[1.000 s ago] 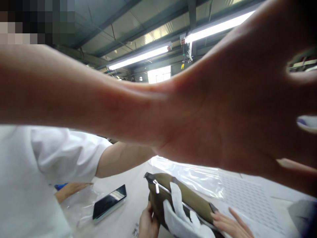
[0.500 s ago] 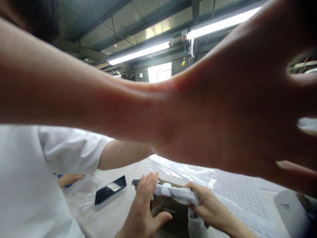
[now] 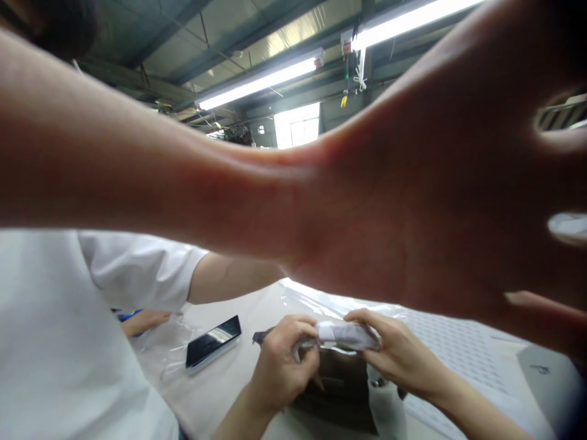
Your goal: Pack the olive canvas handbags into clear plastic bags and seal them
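A dark brown item that looks like a bag [image 3: 346, 391] stands at the bottom middle, with a white-wrapped roll [image 3: 342, 335] along its top. My left hand [image 3: 287, 357] pinches the left end of this roll, thumb and fingers bent together. My right hand [image 3: 397, 342] grips the right end, thumb below and fingers over the top. Below my right hand, a white wrapped piece [image 3: 386, 403] hangs at the item's right side. The lower part of the item is dark and partly cut off by the frame.
A co-worker's forearm and spread hand [image 3: 367, 226] cross close before the camera, hiding much of the view. Their white shirt [image 3: 55, 342] fills the left. A black-screened phone [image 3: 213, 343] lies on the table [image 3: 229, 388]. Clear plastic and a patterned sheet [image 3: 452, 348] lie to the right.
My left hand has gone from stretched fingers to a pinch on the white-wrapped roll. My right hand still holds the roll's right end. The view has shifted slightly.
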The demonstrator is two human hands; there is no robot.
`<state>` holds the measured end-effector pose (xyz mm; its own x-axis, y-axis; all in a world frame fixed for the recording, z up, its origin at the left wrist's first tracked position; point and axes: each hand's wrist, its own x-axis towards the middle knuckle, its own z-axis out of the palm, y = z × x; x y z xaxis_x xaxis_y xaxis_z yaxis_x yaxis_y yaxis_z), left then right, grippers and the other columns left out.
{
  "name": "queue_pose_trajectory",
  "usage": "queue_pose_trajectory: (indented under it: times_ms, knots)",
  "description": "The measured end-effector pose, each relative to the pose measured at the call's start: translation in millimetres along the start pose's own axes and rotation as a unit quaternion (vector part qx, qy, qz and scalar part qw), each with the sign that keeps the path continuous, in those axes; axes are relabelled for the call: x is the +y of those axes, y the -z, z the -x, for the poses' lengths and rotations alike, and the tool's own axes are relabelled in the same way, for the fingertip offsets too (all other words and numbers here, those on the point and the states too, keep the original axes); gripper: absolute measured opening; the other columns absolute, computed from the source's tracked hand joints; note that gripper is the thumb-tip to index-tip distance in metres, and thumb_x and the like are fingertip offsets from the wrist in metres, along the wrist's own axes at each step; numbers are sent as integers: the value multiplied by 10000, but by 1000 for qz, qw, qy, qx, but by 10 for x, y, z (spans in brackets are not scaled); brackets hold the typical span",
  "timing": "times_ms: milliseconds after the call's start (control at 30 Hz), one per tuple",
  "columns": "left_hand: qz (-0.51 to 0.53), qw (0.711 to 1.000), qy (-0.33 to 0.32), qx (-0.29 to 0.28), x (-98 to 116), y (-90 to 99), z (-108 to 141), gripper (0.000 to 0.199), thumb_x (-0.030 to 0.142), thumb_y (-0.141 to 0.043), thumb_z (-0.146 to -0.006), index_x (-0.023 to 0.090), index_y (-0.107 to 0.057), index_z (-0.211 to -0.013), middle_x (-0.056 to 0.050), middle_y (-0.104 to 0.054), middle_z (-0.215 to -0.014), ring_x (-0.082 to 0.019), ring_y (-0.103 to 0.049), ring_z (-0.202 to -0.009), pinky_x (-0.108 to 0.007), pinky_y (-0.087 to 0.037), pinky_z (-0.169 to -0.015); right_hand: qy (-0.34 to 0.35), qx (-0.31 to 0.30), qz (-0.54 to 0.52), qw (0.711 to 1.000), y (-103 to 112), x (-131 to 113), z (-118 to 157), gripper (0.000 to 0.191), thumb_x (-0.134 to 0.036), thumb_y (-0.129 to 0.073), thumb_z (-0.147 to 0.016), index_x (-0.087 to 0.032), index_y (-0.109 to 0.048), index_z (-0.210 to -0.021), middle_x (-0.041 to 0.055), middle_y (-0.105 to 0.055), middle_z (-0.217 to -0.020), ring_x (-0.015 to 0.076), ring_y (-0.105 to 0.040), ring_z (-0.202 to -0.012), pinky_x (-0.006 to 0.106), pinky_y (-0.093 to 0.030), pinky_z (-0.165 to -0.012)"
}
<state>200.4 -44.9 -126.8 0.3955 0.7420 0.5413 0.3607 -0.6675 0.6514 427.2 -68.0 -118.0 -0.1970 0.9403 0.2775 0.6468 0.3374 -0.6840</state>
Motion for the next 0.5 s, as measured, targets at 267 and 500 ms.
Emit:
queue_pose_trajectory:
  times_ms: [267, 500]
  knots:
    - [139, 933, 277, 181, -440, 61, 370, 287, 414, -589, -783, 163, -519, -902, -24, -587, -787, -161, -584, -755, -268, -473, -710, -13, -6, 11, 1000, 150, 52, -135, 314, -183, -537, -697, -227, -637, -992, 7, -674, -867, 179, -648, -780, 255, -520, -690]
    - [19, 912, 300, 279, -298, -497, 706, 514, 436, -729, -587, 184, -478, -957, -15, -528, -805, -169, -535, -685, -314, -470, -645, -16, 8, 5, 1000, 120, 77, -155, 170, -306, -627, -690, -246, -679, -841, -6, -661, -695, 175, -640, -646, 249, -507, -586]
